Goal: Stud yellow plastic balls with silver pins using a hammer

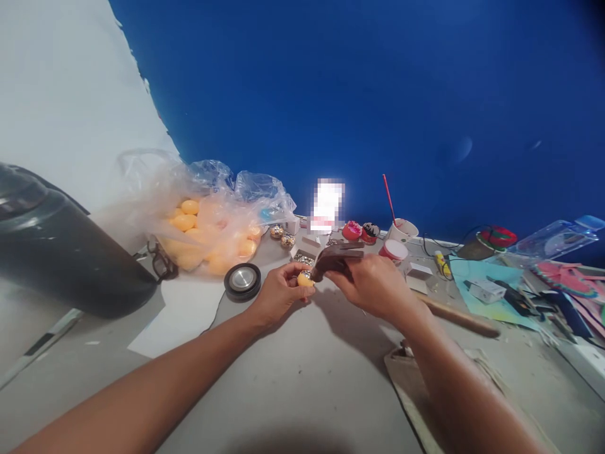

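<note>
Bare forearms (203,372) come in from the lower corners over a plain grey surface (293,391), speckled with scraps, and a beige cloth (406,391) lies partly beneath the right one. To the left leans a large dark cylinder (70,246). Near the middle, the person's left hand (283,291) pinches a small yellow ball (305,283), silvery on top; the right hand (371,277) wraps around a hammer (333,255) near its head, which meets the ball, while its wooden handle points away to the right. Left of the hands lie a black-and-silver disc (242,282) and white paper (184,318). Beyond stands a clear plastic bag (258,186) of yellow balls (183,222), with shiny silver balls (287,241) beside it. Farther right, a paper cup (405,232) holding a red stick bears a mark too small to read. A glowing rectangle (327,205) is pixelated, so any writing there cannot be told. Behind everything rises a deep blue wall (331,94), bordered by a ragged-edged white section (70,82) at left.
</note>
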